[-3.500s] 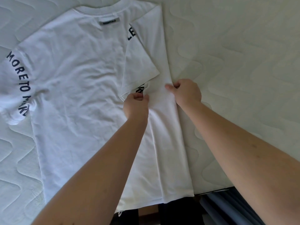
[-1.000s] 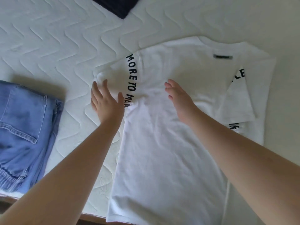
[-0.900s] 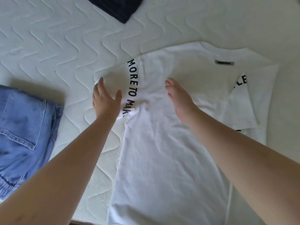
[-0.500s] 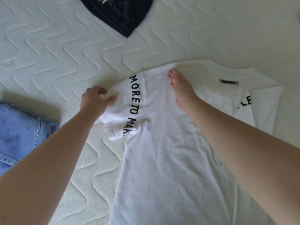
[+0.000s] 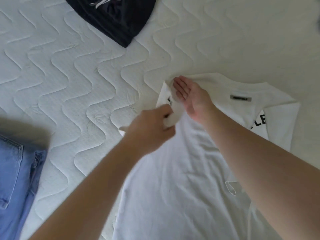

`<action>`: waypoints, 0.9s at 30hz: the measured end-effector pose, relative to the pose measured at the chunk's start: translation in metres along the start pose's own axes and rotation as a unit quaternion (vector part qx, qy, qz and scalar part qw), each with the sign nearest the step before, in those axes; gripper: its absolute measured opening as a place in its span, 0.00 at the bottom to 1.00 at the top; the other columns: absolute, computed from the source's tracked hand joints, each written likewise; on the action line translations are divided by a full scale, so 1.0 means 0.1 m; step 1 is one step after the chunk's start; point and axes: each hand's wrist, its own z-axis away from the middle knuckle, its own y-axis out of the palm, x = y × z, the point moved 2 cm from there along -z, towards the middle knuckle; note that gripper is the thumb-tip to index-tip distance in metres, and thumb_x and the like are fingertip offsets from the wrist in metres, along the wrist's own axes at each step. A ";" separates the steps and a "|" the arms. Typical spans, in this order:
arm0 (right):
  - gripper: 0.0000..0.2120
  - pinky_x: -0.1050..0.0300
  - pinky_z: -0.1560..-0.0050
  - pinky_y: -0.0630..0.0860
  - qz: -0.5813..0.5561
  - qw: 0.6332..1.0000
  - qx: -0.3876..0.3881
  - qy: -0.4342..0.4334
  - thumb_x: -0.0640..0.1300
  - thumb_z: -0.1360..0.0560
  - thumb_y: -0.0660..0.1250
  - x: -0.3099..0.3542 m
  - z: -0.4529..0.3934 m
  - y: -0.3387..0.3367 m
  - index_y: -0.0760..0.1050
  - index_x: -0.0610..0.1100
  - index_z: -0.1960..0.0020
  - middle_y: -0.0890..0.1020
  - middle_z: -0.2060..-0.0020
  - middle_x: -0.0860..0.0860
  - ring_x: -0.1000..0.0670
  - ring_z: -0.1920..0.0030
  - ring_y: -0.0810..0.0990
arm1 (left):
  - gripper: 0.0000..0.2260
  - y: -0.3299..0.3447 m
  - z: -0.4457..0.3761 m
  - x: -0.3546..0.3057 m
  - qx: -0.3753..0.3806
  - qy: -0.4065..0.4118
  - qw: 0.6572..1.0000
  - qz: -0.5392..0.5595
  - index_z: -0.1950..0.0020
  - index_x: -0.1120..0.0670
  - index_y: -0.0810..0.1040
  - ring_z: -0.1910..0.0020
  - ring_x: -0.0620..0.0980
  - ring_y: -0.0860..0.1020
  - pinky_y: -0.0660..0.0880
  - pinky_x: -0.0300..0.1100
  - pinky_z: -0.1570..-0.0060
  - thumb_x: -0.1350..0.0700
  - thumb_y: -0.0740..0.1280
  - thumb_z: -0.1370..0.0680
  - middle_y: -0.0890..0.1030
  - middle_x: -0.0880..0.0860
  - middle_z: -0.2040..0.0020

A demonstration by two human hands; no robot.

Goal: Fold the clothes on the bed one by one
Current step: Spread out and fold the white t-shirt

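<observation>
Lifted since before, left hand folds sleeve inward.

Jeans left of shirt (on bed)

A wide stretch of bare quilted mattress is left open between the white T-shirt and the two other garments. The far edge is blocked by a dark garment, and the near left corner is taken by blue jeans. Open mattress is also seen beyond the T-shirt's collar, toward the far right corner.
</observation>
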 end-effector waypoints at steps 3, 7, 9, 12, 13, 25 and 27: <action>0.19 0.57 0.50 0.78 -0.033 0.996 0.020 0.078 0.44 0.18 0.53 0.26 0.06 -0.17 0.70 0.36 0.32 0.80 0.41 0.43 0.49 0.47 0.82 | 0.13 0.45 -0.02 -0.36 0.090 0.039 0.995 -0.030 0.40 0.50 0.74 0.49 0.54 0.78 0.69 0.40 0.56 0.52 0.68 0.24 0.81 0.51 0.49; 0.18 0.53 0.44 0.77 0.242 0.964 -0.007 0.111 0.52 0.17 0.56 0.44 0.23 -0.41 0.74 0.42 0.36 0.82 0.43 0.47 0.48 0.45 0.81 | 0.17 0.66 -0.05 -0.44 0.125 0.074 0.989 0.037 0.33 0.49 0.74 0.44 0.40 0.76 0.69 0.34 0.45 0.47 0.66 0.21 0.78 0.45 0.39; 0.18 0.50 0.44 0.78 0.449 0.892 -0.024 0.058 0.55 0.19 0.60 0.46 0.36 -0.46 0.78 0.42 0.42 0.83 0.47 0.45 0.45 0.48 0.82 | 0.08 0.50 -0.21 -0.29 0.025 0.053 0.993 0.107 0.43 0.51 0.81 0.58 0.34 0.78 0.72 0.29 0.54 0.55 0.66 0.21 0.81 0.41 0.52; 0.19 0.57 0.61 0.73 0.686 0.727 -0.008 0.002 0.58 0.23 0.65 0.37 0.58 -0.50 0.79 0.41 0.54 0.82 0.64 0.46 0.45 0.61 0.80 | 0.12 0.31 -0.58 -0.04 -0.064 0.036 0.997 0.000 0.39 0.51 0.80 0.53 0.44 0.80 0.76 0.37 0.48 0.60 0.61 0.19 0.81 0.47 0.43; 0.17 0.57 0.65 0.69 0.710 0.704 -0.009 0.010 0.57 0.24 0.67 0.31 0.65 -0.51 0.77 0.42 0.56 0.78 0.67 0.48 0.46 0.61 0.77 | 0.14 0.28 -0.72 0.00 -0.050 0.052 0.996 -0.058 0.34 0.51 0.77 0.48 0.48 0.80 0.75 0.41 0.44 0.60 0.60 0.18 0.77 0.49 0.36; 0.15 0.56 0.65 0.68 0.640 0.768 -0.024 -0.026 0.55 0.28 0.72 0.08 0.82 -0.61 0.76 0.43 0.54 0.77 0.63 0.51 0.49 0.61 0.76 | 0.08 0.00 -1.73 -0.18 0.148 0.186 0.890 -0.390 0.51 0.50 0.76 0.57 0.51 0.73 0.66 0.43 0.57 0.47 0.68 0.22 0.75 0.48 0.55; 0.13 0.58 0.63 0.70 0.675 0.737 -0.011 0.029 0.54 0.29 0.72 0.10 0.84 -0.70 0.77 0.44 0.53 0.79 0.60 0.50 0.47 0.57 0.79 | 0.09 -0.06 -1.76 -0.14 0.134 0.165 0.883 -0.418 0.53 0.49 0.71 0.61 0.51 0.72 0.65 0.43 0.60 0.45 0.66 0.21 0.73 0.47 0.61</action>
